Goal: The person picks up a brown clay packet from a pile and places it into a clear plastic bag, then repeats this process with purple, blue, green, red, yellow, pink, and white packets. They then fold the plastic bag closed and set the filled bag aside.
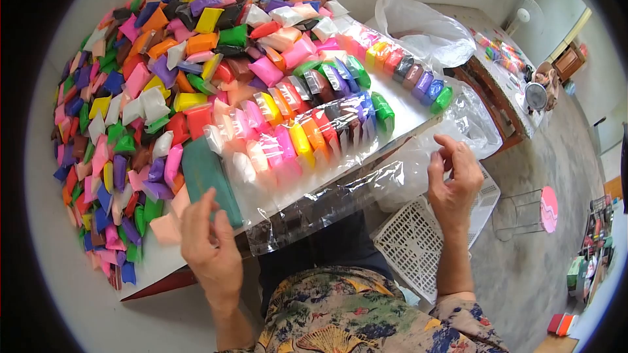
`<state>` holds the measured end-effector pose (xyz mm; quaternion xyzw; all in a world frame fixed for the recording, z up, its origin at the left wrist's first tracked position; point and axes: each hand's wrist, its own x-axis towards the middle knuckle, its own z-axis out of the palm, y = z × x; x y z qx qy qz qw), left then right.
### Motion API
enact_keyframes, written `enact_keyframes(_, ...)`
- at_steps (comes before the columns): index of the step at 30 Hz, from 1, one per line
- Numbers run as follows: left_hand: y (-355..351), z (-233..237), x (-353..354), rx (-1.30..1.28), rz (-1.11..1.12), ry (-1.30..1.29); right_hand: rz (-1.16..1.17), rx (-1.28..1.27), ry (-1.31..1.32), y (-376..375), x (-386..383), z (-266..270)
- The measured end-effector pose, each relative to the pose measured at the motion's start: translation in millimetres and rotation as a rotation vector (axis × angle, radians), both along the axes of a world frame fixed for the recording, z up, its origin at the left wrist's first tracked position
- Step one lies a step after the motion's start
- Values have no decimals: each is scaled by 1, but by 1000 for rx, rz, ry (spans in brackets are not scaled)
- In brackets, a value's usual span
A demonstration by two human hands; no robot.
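A clear plastic sleeve [307,222] lies over rows of colourful small packets [301,144] and hangs past the table's front edge. My left hand [212,245] is beside a green block [209,180], near the sleeve's left end, its thumb and fingers apart with nothing seen between them. To the right of the sleeve, my right hand [454,183] is raised with curled fingers and a gap to the thumb, and I see nothing held. Behind the covered rows, another wrapped row of packets [412,72] runs along the white table surface [163,258].
A large heap of loose coloured packets [150,98] covers the left and back. Clear bags [425,29] lie at the back right. A white plastic basket [418,242] is below my right hand, with a pink-topped stool [548,209] farther right.
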<state>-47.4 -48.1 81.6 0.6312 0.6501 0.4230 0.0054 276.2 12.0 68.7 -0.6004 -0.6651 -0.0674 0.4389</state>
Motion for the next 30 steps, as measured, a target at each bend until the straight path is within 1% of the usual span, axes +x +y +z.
enact_keyframes(1, 2, 2, -6, 50, 8, 36, 75, 9, -128, -2, 13, 2)
enact_keyframes(2, 2, 4, -16, -5, -29, 20, 151, 19, -255, -3, 21, 3)
enact_keyframes(5, 21, 7, -25, 44, -228, 44, 198, -35, -458, 7, 36, -18)
enact_keyframes(6, 29, 9, -26, 1, -324, 45, 235, -50, -446, 13, 38, -24)
enact_keyframes(9, 48, 12, -11, 0, -492, 173, 347, 68, -562, 33, 35, -32)
enact_keyframes(10, 52, 13, -6, -9, -518, 193, 397, 160, -555, 42, 33, -36)
enact_keyframes(14, 68, 27, 16, -39, -598, 322, 572, 215, -409, 60, 34, -30)
enact_keyframes(15, 73, 30, 21, -49, -611, 363, 603, 203, -381, 64, 35, -27)
enact_keyframes(17, 89, 32, 30, -65, -656, 340, 667, 175, -329, 69, 36, -22)
enact_keyframes(20, 102, 28, 34, -117, -695, 353, 770, 35, -148, 78, 41, -27)
enact_keyframes(23, 101, 24, 35, -160, -713, 349, 768, -48, 15, 74, 43, -27)
enact_keyframes(26, 98, 17, 35, -157, -718, 344, 767, -9, -51, 81, 45, -29)
enact_keyframes(29, 93, 16, 36, -147, -729, 356, 815, 56, -81, 90, 39, -23)
enact_keyframes(30, 92, 17, 37, -144, -735, 362, 832, 52, -41, 94, 37, -22)
